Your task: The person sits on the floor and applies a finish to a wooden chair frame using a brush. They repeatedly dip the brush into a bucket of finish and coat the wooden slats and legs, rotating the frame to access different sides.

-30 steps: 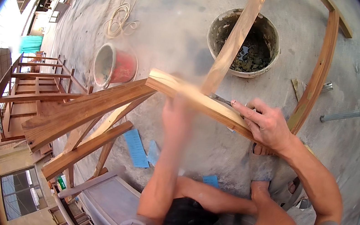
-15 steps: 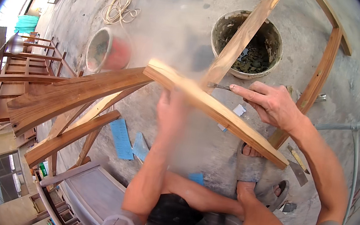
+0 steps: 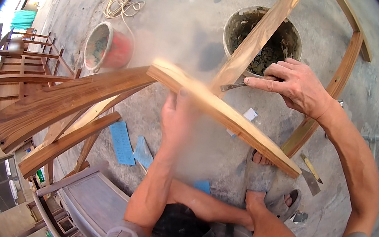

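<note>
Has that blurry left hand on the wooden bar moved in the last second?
Yes. The left hand has slid down the pale wooden bar, away from its upper end near the red bucket.

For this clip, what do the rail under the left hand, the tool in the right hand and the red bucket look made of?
The rail looks like bare, unfinished wood: pale, grainy, with dust about the blurred left hand. The tool pinched by the right hand looks like grey metal, thin and flat; its kind is unclear. The red bucket looks like plastic, its inside caked grey, though the material is not certain.
</note>
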The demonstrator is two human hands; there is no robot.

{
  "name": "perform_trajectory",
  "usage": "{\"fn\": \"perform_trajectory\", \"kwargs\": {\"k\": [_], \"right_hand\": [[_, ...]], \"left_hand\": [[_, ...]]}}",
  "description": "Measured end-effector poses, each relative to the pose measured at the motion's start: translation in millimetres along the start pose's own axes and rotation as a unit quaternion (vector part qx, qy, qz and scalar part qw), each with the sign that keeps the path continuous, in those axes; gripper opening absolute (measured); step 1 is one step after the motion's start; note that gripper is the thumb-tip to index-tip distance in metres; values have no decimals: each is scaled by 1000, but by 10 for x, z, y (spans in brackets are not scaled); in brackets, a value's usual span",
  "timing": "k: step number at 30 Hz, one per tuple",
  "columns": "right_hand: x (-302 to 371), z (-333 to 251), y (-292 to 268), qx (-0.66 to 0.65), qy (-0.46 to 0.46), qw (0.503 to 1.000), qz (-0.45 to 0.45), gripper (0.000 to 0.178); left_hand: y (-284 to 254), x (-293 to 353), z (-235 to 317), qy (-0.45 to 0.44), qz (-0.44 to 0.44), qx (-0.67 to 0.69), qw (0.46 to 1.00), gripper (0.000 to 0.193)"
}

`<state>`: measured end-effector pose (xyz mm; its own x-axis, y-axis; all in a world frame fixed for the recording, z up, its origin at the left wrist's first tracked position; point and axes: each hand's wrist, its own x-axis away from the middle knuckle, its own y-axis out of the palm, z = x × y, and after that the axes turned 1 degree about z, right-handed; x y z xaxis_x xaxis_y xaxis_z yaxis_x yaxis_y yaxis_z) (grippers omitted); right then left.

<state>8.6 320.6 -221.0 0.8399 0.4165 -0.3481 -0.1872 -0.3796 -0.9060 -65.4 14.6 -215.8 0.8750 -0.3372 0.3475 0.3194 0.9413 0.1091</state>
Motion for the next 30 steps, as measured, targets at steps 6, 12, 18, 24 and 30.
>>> {"fn": "perform_trajectory", "kwargs": {"k": [6, 12, 18, 24, 30], "right_hand": [[-48, -43, 24, -19, 1, 1000, -5, 78], [-25, -108, 46, -10, 5, 1000, -4, 80], [16, -65, -4, -7, 17, 1000, -13, 79], [19, -83, 67, -13, 12, 1000, 12, 79], [70, -318, 103, -29, 54, 997, 39, 76]], "left_hand": [[-27, 4, -11, 4, -1, -2, 1000, 51], [-24, 13, -28, -1, 5, 4, 1000, 52], [-3, 1, -21, -1, 11, 12, 1000, 52], [-12, 7, -26, 9, 1, 18, 1000, 52], [2, 14, 13, -1, 2, 18, 1000, 53]]}}
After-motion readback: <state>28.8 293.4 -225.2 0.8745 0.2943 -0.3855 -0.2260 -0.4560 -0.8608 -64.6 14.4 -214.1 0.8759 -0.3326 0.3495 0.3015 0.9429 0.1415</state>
